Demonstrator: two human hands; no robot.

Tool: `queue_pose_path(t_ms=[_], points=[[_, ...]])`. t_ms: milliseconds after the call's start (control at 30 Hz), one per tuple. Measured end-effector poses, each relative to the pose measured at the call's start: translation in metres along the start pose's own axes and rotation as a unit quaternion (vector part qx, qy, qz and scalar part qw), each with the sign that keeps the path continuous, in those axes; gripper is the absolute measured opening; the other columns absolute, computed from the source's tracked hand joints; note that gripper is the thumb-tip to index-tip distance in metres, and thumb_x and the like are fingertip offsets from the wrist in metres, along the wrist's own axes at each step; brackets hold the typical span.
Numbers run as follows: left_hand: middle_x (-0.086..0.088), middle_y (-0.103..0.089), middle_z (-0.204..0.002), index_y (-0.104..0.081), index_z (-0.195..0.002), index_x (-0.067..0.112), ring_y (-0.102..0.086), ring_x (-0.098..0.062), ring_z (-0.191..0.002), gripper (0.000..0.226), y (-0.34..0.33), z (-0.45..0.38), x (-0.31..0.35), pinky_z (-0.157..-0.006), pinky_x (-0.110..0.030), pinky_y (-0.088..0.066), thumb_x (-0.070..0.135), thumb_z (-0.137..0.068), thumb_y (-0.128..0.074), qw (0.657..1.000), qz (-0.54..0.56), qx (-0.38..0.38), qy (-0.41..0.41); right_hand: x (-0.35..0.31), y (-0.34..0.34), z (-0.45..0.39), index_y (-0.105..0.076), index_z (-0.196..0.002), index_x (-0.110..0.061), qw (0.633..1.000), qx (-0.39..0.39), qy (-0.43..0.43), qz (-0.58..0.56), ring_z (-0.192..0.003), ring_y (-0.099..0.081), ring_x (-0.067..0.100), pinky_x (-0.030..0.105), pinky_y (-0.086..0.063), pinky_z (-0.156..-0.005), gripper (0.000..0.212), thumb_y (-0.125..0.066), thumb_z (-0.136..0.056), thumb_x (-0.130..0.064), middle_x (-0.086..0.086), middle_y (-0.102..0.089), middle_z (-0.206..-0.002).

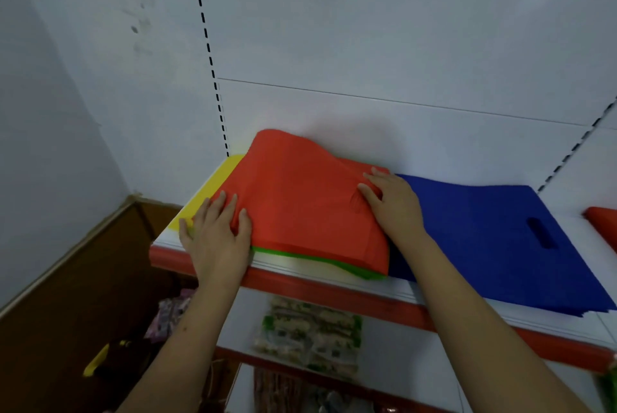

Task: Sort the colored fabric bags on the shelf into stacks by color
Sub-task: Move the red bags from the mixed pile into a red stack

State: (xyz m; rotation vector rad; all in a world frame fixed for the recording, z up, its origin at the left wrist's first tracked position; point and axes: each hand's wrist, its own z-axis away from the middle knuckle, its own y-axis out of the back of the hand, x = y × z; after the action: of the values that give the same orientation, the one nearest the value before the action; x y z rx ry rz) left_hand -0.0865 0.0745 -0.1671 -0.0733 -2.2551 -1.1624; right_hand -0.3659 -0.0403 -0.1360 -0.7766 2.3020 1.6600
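Two hands: both lie on the orange bags, a thick stack at the left end of the shelf.
Left hand: rests on the near left corner of the orange stack, fingers slightly bent over the edge; the thumb lies out toward the yellow bag. Whether the grip pinches fabric I cannot tell.
Right hand: presses on the stack's right edge with fairly straight fingers, apart and not clamped on anything.
Step in hand: squaring or seating the orange stack, as I judge it.
Mixed colours: a green bag shows as a strip under the orange stack's near edge, and a yellow bag sticks out at its left side.
Next move: probably lift the orange layers off together, holding both sides so they don't slide, then pull the green and yellow out to their own places.
Blue bags: one flat pile just right of the orange, handle slot visible.
Counts: four colours near the hands; a further orange piece at the far right edge. Bags per stack cannot be counted.
Below: packaged goods on the lower shelf.
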Motion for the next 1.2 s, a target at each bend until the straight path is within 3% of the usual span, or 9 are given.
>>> queue_pose_path(t_ms=[133, 333, 500, 667, 733, 833, 933, 1067, 1200], points=[[0.008, -0.053, -0.145, -0.065, -0.129, 0.026, -0.028, -0.015, -0.145, 0.051, -0.002, -0.001, 0.002, -0.119, -0.053, 0.011, 0.047, -0.098, -0.031, 1.000, -0.015, -0.002, -0.027, -0.004, 0.003, 0.002, -0.064, -0.130, -0.026, 0.999, 0.022, 0.019, 0.027, -0.136, -0.044, 0.029, 0.044, -0.031, -0.113, 0.039, -0.049, -0.100, -0.045, -0.002, -0.056, -0.142], [0.001, -0.051, -0.147, -0.061, -0.135, 0.024, -0.021, -0.021, -0.150, 0.041, 0.012, -0.004, 0.007, -0.118, -0.059, 0.010, 0.037, -0.104, -0.037, 0.998, -0.041, -0.020, -0.044, -0.005, 0.015, -0.002, -0.057, -0.136, -0.036, 0.997, -0.037, 0.007, 0.060, -0.143, -0.034, 0.028, 0.054, -0.022, -0.117, 0.042, -0.038, -0.102, -0.051, -0.004, -0.044, -0.152], [-0.001, -0.041, -0.155, -0.041, -0.150, 0.023, -0.027, -0.020, -0.148, 0.046, 0.034, -0.003, 0.022, -0.122, -0.047, -0.019, 0.037, -0.107, -0.032, 0.986, 0.140, -0.057, -0.063, -0.022, 0.039, 0.011, -0.058, -0.135, -0.029, 0.997, 0.055, -0.025, 0.038, -0.132, -0.046, 0.040, 0.050, -0.038, -0.108, 0.047, -0.030, -0.104, -0.049, 0.020, -0.046, -0.147], [0.022, -0.038, -0.149, -0.033, -0.153, 0.029, -0.034, 0.008, -0.135, 0.046, 0.058, 0.000, 0.060, -0.107, -0.005, -0.024, 0.035, -0.108, -0.032, 0.953, 0.293, -0.046, -0.070, -0.038, 0.080, 0.031, -0.066, -0.125, -0.026, 0.993, 0.100, -0.061, -0.024, -0.100, -0.063, 0.026, 0.032, -0.044, -0.073, 0.039, -0.035, -0.106, -0.041, 0.005, -0.071, -0.107], [0.025, -0.044, -0.141, -0.038, -0.151, 0.030, -0.040, 0.010, -0.131, 0.044, 0.063, 0.002, 0.082, -0.107, -0.008, -0.031, 0.028, -0.107, -0.036, 0.931, 0.353, -0.042, -0.076, -0.032, 0.095, 0.034, -0.069, -0.120, -0.024, 0.989, 0.098, -0.057, -0.100, -0.095, -0.064, 0.019, 0.028, -0.044, -0.074, 0.034, -0.040, -0.106, -0.035, -0.002, -0.070, -0.096], [0.024, -0.057, -0.121, -0.045, -0.147, 0.029, -0.054, 0.004, -0.107, 0.045, 0.061, 0.009, 0.113, -0.091, -0.014, -0.042, 0.013, -0.105, -0.041, 0.910, 0.401, -0.028, -0.097, -0.012, 0.122, 0.039, -0.067, -0.124, -0.024, 0.970, 0.136, -0.069, -0.190, -0.093, -0.065, 0.010, 0.020, -0.050, -0.084, 0.028, -0.051, -0.102, -0.026, -0.009, -0.069, -0.102], [0.006, -0.060, -0.116, -0.050, -0.144, 0.029, -0.054, -0.003, -0.096, 0.048, 0.050, 0.021, 0.147, -0.083, -0.012, -0.041, 0.009, -0.101, -0.045, 0.910, 0.395, -0.031, -0.122, 0.020, 0.149, 0.051, -0.068, -0.123, -0.024, 0.944, 0.222, -0.121, -0.211, -0.082, -0.062, -0.004, 0.005, -0.047, -0.074, 0.031, -0.054, -0.098, -0.014, -0.012, -0.067, -0.114], [0.003, -0.056, -0.122, -0.057, -0.138, 0.031, -0.056, -0.004, -0.106, 0.048, 0.033, 0.044, 0.201, -0.088, -0.007, -0.042, 0.008, -0.096, -0.056, 0.904, 0.403, -0.055, -0.133, 0.068, 0.184, 0.067, -0.073, -0.110, -0.028, 0.900, 0.291, -0.171, -0.275, -0.079, -0.067, -0.001, 0.022, -0.057, -0.078, 0.036, -0.054, -0.091, -0.005, -0.011, -0.071, -0.108], [0.005, -0.049, -0.119, -0.058, -0.136, 0.033, -0.050, 0.004, -0.102, 0.048, 0.015, 0.077, 0.260, -0.085, -0.003, -0.039, 0.014, -0.093, -0.065, 0.899, 0.396, -0.077, -0.168, 0.135, 0.229, 0.081, -0.074, -0.109, -0.026, 0.876, 0.331, -0.212, -0.278, -0.074, -0.066, -0.004, 0.018, -0.053, -0.072, 0.039, -0.051, -0.087, -0.003, -0.010, -0.072, -0.107]])
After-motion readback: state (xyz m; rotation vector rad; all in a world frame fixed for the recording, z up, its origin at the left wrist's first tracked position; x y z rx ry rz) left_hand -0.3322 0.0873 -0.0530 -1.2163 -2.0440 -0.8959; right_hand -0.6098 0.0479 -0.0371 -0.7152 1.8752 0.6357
